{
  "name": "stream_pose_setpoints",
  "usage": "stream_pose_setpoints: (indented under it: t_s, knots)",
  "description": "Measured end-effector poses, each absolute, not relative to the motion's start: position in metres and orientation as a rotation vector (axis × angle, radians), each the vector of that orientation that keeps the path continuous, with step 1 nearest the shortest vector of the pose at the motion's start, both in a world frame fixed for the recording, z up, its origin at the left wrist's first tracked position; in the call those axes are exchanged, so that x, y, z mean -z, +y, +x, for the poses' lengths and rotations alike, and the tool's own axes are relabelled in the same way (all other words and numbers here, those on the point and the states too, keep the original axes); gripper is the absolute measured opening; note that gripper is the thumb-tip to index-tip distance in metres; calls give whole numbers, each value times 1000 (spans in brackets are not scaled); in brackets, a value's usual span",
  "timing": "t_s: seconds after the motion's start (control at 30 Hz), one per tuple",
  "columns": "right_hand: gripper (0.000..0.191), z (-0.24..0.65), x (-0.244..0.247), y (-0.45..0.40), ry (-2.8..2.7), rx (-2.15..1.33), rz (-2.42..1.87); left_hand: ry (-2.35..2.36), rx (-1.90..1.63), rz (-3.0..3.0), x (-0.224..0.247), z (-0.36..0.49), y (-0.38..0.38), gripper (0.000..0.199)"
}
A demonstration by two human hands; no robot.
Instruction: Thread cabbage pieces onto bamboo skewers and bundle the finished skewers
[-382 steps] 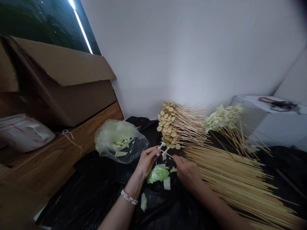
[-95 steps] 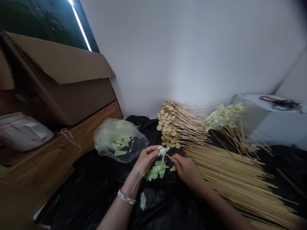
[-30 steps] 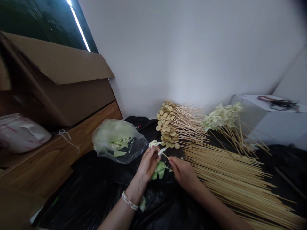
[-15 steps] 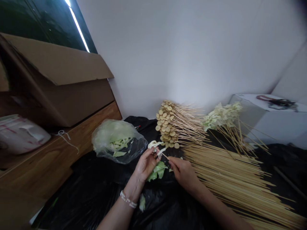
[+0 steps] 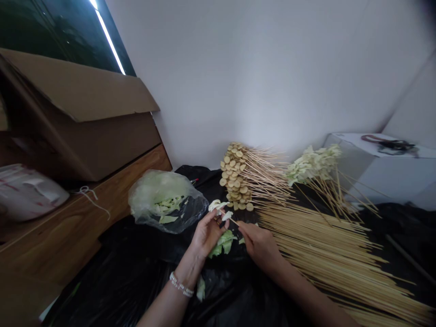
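Note:
My left hand [image 5: 208, 234] pinches pale cabbage pieces [image 5: 218, 207] threaded near the tip of a thin bamboo skewer [image 5: 233, 221]. My right hand [image 5: 259, 245] grips that skewer's lower end. Under my hands, torn green cabbage leaves [image 5: 223, 243] lie on black plastic sheeting [image 5: 119, 281]. A beaded bracelet [image 5: 180, 284] circles my left wrist. Beyond my hands stands a stack of skewers with round tan slices [image 5: 234, 177]. Skewers topped with cabbage [image 5: 313, 165] lie to its right, and many bare skewers [image 5: 327, 254] spread beside my right hand.
A clear plastic bag of cabbage [image 5: 161, 200] sits left of my hands. Further left are a wooden ledge [image 5: 71, 218], a large cardboard box [image 5: 78, 122] and a white bag [image 5: 27, 195]. A white wall [image 5: 255, 77] and white box [image 5: 374, 170] stand behind.
Over the past seconds, the cabbage pieces on the skewer have risen and shifted left between my hands. The green pieces beneath look fewer. The view has turned slightly.

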State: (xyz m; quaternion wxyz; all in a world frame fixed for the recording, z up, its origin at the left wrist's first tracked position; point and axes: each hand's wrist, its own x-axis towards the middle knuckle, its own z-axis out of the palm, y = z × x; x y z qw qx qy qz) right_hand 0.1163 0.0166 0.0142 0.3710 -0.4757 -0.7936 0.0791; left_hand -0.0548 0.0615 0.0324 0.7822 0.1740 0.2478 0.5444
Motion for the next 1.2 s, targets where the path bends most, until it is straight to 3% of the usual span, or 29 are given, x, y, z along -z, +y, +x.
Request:
stream_pose_setpoints:
  t_s: [0.17, 0.37, 0.63, 0.97, 1.07, 1.2]
  knots:
    - [31, 114, -16, 15, -2023, -203, -1213, 528, -1196, 350, -32, -55, 62, 11]
    - [30, 114, -23, 16, -1921, -462, -1173, 573, -1213, 382, -33, -54, 60, 13]
    - [37, 121, -6, 18, -1972, 115, -1182, 602, -1202, 475, -31, -53, 60, 25]
    - [30, 120, -28, 20, -1735, -936, -1191, 646, -1228, 574, -31, -55, 61, 8]
    - [29, 120, -28, 22, -1654, -1021, -1195, 661, -1226, 618, -32, -54, 60, 12]
    - [29, 119, -28, 22, -1606, -880, -1247, 739, -1247, 677, -33, -53, 59, 23]
